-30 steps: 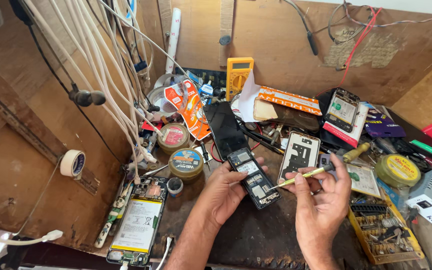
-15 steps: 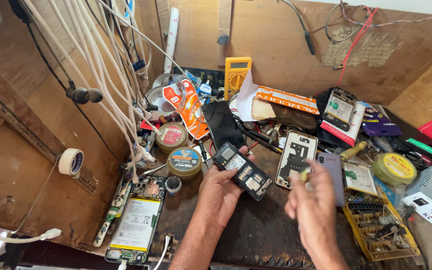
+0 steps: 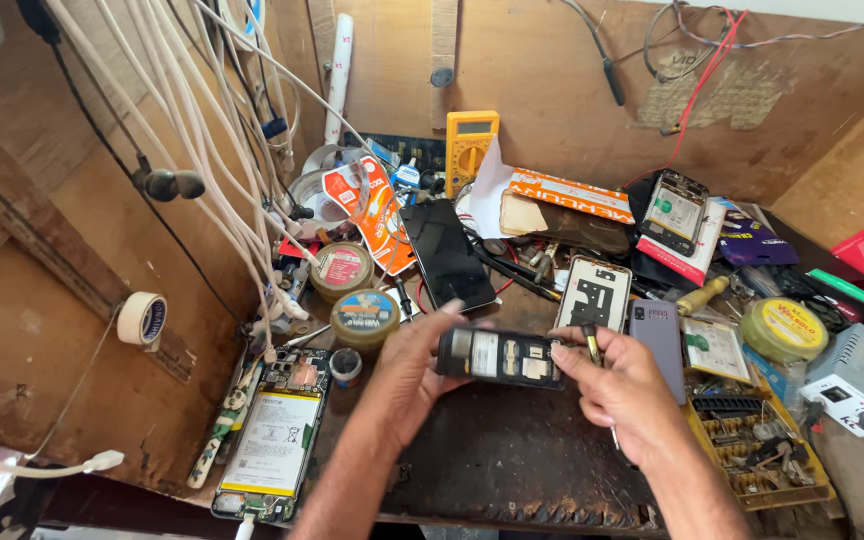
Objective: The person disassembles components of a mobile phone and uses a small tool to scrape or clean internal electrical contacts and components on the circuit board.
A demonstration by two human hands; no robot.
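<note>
— Right, what's nearest the camera?

— An opened phone [image 3: 270, 443] lying back-off at the bench's [image 3: 512, 470] near left edge, battery showing.

— And the hands?

— Just beyond, over the dark mat. The left hand [image 3: 407, 375] grasps the left end of a small opened handset [image 3: 502, 357], held level. The right hand [image 3: 624, 395] pinches its right end and also clutches a screwdriver [image 3: 592, 345] against the palm.

— Beside them?

— A grey phone [image 3: 658, 340] touches the right hand; a parts tray [image 3: 757, 440] sits further right.

— Farther back?

— Two round tins [image 3: 354, 290], a black phone [image 3: 446, 255], then the yellow multimeter [image 3: 471, 145] against the wooden wall.
</note>
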